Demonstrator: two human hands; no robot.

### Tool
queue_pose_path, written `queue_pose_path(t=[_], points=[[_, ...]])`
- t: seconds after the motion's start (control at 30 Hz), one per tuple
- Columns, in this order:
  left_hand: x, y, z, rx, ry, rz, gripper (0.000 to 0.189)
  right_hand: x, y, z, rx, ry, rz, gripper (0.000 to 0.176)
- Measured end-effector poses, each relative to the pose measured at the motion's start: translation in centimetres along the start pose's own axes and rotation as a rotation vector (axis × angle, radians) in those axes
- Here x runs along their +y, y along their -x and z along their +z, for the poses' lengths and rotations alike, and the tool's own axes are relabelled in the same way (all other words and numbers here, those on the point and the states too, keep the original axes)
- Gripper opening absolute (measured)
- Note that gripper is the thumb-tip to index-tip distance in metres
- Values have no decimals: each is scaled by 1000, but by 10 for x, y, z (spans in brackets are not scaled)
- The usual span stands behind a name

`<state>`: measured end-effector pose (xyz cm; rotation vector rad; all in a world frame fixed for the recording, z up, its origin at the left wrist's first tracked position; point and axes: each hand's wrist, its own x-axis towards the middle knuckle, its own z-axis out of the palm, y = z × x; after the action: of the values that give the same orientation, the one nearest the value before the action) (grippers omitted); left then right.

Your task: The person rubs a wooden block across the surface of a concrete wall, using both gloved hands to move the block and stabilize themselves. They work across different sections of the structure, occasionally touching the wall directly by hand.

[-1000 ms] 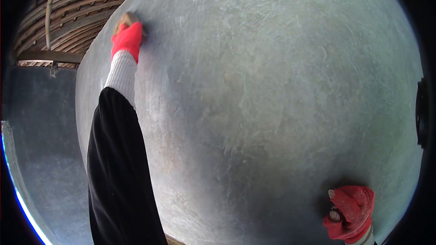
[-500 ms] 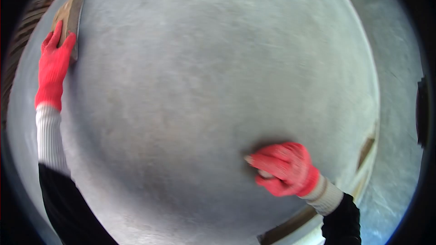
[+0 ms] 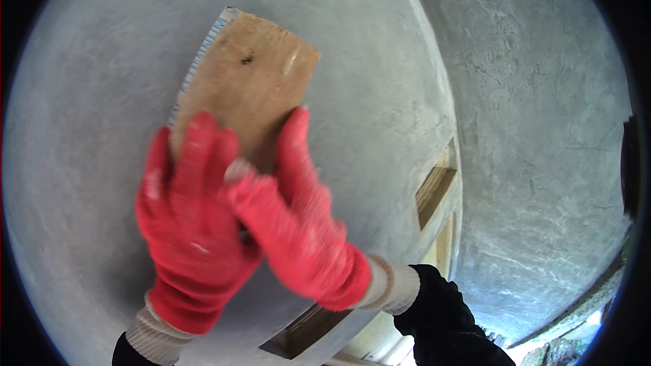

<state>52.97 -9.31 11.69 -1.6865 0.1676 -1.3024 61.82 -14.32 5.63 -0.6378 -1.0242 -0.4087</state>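
Note:
A flat wooden board (image 3: 261,74), with a thin printed strip along its left edge, slants upward in front of the grey wall. My left hand (image 3: 196,230), in a red glove, holds the board's lower end, its fingers lying over the face. My right hand (image 3: 298,230), gloved the same way, grips the lower right part; one finger runs along the right edge. Its other visible digit, pale at the tip, crosses close to my left fingers. Both hands are slightly blurred, and the board's underside is hidden.
The smooth grey wall (image 3: 366,122) curves in the wide lens and meets another rough grey surface (image 3: 529,129) at right. Wood-lined recesses, one on the right (image 3: 434,195) and one lower down (image 3: 305,332), are set into the wall.
My left hand has brought the board from the far upper left to the middle. My right hand has left the wall surface and moved up-left to the board. The view has shifted right.

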Motion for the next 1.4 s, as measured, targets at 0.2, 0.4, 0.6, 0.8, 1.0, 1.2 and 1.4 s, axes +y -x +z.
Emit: queue_pose_path(t=[0.2,0.4,0.6,0.8,1.0,1.2,1.4], points=[[74,-22,44,-311,412,-64,69,37,-69,-79,117,-214,344,85],[86,-13,60,-270,911,-96,48,88,-68,-125,-14,338,-38,100],[50,44,55,-192,599,-221,47,104,-65,-163,-203,623,-439,107],[59,37,61,-150,495,-301,45,206,-135,-320,332,817,135,76],[55,40,56,-144,429,-127,43,158,40,-264,-597,671,-452,95],[57,41,55,-178,432,-113,41,197,-7,-322,27,913,-170,91],[61,37,58,-193,347,-116,40,170,46,-291,-289,951,-335,77]])
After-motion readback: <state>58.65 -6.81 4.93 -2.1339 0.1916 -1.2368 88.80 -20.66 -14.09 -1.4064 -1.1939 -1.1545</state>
